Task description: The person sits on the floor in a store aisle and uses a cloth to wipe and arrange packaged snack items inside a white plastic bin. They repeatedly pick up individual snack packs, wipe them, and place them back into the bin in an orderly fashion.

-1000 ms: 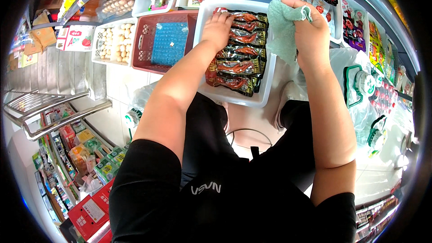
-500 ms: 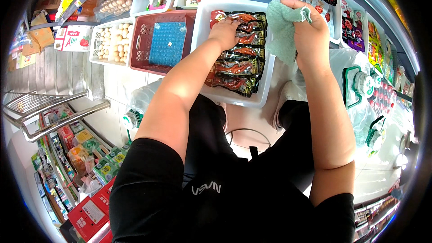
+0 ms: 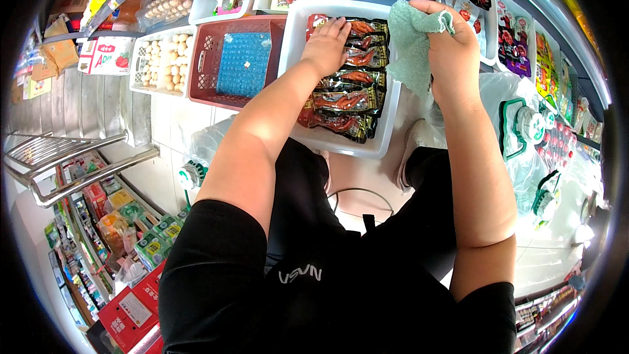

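Note:
My right hand (image 3: 456, 59) pinches a pale green cloth (image 3: 411, 52), which hangs down over the right rim of a white plastic bin (image 3: 388, 132). Inside that bin lies a stack of dark vacuum-packed food packets (image 3: 342, 99) with reddish-brown meat pictured or showing on them. My left hand (image 3: 326, 49) lies on the upper left packets, fingers stretched out and palm down; it covers part of them. Whether it presses on them or only touches them, I cannot tell.
Left of the bin stand a red-brown basket (image 3: 204, 59) with blue bubbled sheet inside and a white crate of eggs (image 3: 139, 85). Bins of snack packets (image 3: 511, 33) line the shelf at right. Large clear bottles (image 3: 524, 124) stand by my right leg, and a metal railing (image 3: 98, 174) at left.
My left hand's fingers have straightened and lie a little flatter on the packets. My right hand and the cloth stay nearly still.

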### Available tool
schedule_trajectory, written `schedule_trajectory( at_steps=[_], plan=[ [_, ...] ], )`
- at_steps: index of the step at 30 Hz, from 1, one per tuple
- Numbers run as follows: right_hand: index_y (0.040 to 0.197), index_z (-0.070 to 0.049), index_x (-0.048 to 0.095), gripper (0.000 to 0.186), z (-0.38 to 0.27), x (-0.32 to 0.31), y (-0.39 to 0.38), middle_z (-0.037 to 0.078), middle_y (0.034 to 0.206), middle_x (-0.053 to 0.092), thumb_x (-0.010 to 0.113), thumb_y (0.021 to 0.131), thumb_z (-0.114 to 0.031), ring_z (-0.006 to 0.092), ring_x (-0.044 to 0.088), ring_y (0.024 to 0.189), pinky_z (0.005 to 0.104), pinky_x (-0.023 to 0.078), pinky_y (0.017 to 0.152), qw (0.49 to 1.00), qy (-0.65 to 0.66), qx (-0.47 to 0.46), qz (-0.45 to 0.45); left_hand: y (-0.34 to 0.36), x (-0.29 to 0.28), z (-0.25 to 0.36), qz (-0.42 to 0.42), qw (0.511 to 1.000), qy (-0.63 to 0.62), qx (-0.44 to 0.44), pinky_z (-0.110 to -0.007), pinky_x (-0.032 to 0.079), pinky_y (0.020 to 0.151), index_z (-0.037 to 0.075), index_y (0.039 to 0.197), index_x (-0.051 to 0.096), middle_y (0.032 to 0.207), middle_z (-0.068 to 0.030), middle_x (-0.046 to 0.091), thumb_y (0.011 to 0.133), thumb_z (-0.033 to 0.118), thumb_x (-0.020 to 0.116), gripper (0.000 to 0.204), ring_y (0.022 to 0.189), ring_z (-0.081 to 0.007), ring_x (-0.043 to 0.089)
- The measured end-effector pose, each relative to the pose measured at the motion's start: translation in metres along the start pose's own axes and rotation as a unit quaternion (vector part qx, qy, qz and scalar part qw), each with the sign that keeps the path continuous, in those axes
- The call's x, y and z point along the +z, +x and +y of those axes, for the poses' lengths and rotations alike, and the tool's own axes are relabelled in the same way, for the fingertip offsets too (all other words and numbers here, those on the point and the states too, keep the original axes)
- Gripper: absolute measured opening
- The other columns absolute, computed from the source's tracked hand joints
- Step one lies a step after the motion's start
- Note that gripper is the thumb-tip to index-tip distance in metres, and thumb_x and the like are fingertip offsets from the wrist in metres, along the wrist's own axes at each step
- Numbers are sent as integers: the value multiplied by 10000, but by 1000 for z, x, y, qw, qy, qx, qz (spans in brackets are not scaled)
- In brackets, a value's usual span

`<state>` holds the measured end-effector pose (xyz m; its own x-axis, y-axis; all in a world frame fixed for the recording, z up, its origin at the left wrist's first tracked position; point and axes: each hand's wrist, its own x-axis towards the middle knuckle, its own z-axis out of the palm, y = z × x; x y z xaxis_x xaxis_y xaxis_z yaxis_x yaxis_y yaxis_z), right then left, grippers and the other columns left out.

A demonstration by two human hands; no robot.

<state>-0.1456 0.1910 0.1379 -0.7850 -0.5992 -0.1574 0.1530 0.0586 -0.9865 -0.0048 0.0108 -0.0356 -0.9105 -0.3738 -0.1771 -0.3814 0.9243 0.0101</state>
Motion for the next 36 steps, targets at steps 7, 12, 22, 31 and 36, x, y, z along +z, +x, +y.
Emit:
schedule_trajectory(
  at_steps=[7, 12, 22, 31, 36],
  plan=[
    [1036, -82, 734, 273, 0, 1, 0, 36, 933, 688, 501, 910, -18, 105, 604, 817, 269, 504, 720, 1000, 5, 9, 4, 14, 8, -7, -1, 999, -11, -33, -433, 184, 1210, 61, 1527, 278, 1594, -115, 269, 921, 455, 604, 793, 1486, -263, 220],
    [1037, -83, 732, 267, 1, -3, 2, 42, 947, 693, 503, 914, -20, 111, 616, 835, 272, 509, 746, 1000, 12, -3, 4, 15, 1, -8, -72, 997, -28, -25, -445, 199, 1204, 56, 1520, 297, 1565, -117, 332, 906, 491, 609, 814, 1460, -276, 283],
    [1030, -88, 737, 268, 4, -1, 2, 39, 950, 686, 497, 925, -31, 111, 607, 834, 267, 501, 743, 1000, 12, -1, -4, 6, 5, 4, -70, 995, 44, -59, -487, 117, 1218, 120, 1531, 304, 1623, -71, 216, 979, 487, 471, 684, 1512, -260, 136],
    [1043, -110, 742, 270, 4, -12, 5, 49, 984, 685, 507, 922, -54, 134, 600, 872, 293, 497, 776, 1000, 3, -8, 13, -21, -24, -26, 45, 991, -26, -120, -416, 256, 1185, 88, 1406, 499, 1518, -164, 380, 915, 305, 615, 549, 1444, -341, 287],
    [1053, -103, 738, 268, 3, -17, 4, 57, 992, 696, 511, 916, -61, 140, 618, 901, 295, 499, 795, 1000, -5, 5, -7, -41, -65, -60, 0, 955, -195, -225, -428, 424, 1055, 65, 1375, 535, 1327, -199, 582, 913, 299, 601, 522, 1241, -355, 546]
  ],
)
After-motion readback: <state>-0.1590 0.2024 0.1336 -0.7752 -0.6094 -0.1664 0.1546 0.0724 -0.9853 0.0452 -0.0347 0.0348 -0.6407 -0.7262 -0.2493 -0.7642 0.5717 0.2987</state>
